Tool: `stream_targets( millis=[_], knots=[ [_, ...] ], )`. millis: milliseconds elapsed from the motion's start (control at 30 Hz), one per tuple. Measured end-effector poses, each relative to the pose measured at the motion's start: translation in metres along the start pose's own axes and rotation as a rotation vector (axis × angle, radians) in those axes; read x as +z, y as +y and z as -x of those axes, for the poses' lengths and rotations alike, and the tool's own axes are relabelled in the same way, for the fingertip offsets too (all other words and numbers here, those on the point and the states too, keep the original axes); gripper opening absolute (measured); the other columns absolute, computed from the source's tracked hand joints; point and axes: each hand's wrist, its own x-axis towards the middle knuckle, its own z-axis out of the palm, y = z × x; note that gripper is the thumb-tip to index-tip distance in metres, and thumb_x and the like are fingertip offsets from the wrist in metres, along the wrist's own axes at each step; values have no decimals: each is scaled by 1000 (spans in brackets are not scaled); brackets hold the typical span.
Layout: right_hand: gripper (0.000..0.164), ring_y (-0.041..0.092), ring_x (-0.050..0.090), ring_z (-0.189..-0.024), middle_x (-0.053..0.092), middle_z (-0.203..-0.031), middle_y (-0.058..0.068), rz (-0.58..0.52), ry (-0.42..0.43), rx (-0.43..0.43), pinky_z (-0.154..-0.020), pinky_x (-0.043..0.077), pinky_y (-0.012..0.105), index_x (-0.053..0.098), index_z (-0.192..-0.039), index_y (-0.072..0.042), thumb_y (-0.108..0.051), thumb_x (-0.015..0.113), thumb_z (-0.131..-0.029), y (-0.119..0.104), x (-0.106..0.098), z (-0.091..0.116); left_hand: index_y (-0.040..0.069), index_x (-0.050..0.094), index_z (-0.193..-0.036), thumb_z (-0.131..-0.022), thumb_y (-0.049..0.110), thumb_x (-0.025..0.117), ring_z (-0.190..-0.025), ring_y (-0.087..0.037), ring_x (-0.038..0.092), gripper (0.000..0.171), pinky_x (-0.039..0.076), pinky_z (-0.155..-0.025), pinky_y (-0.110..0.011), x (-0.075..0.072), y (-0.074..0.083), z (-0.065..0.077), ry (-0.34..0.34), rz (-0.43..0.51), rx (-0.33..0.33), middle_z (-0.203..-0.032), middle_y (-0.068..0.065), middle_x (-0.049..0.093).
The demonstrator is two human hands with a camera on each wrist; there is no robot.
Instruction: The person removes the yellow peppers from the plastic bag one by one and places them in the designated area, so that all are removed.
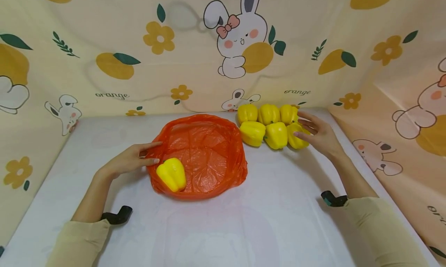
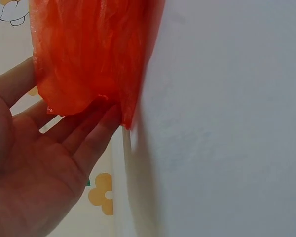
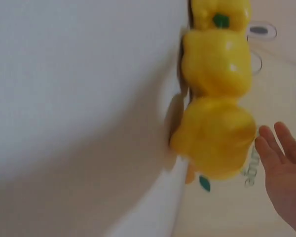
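A red plastic bag (image 1: 209,158) stands with its mouth spread wide and its rim in a ring. One yellow bell pepper (image 1: 173,175) lies inside, at the bag's near left. My left hand (image 1: 127,158) touches the bag's left side with extended fingers; in the left wrist view the fingertips lie against the red plastic (image 2: 89,54). Over at the right, several yellow bell peppers (image 1: 252,133) sit in two rows. My right hand (image 1: 318,133) is at the right end of the rows, fingers spread beside the front right pepper (image 3: 214,140). Whether it touches that pepper, I cannot tell.
Everything stands on a white tabletop (image 1: 216,236). A patterned cloth (image 1: 195,62) with rabbits and oranges hangs behind and along both sides. Dark wrist cameras (image 1: 118,216) stick out at both sleeves. The back row of peppers is close to the rear cloth.
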Motion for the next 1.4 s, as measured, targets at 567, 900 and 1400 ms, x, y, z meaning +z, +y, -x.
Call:
stream_targets(
  millis=[567, 900, 1400],
  knots=[
    [64, 35, 50, -131, 49, -145, 20, -140, -165, -174, -108, 39, 44, 48, -144, -4, -7, 76, -87, -43, 63, 2, 11, 42, -151, -93, 31, 70, -134, -43, 44, 68, 42, -104, -56, -6, -2, 14, 63, 36, 34, -153, -22, 40],
    [63, 35, 52, -130, 50, -146, 16, -171, -302, -276, -106, 40, 55, 52, -143, -10, -9, 78, -86, -68, 98, -4, 10, 44, -150, -93, 30, 70, -132, -47, 45, 66, 45, -101, -56, -12, 2, 20, 72, 57, 35, -148, -21, 46],
    [62, 31, 54, -128, 60, -136, 0, -197, -430, -327, -105, 44, 50, 55, -140, -18, -14, 81, -84, -92, 151, -2, 11, 45, -150, -89, 23, 75, -130, -43, 49, 69, 52, -96, -47, -2, 1, 18, 69, 135, 5, -148, -19, 47]
  ],
)
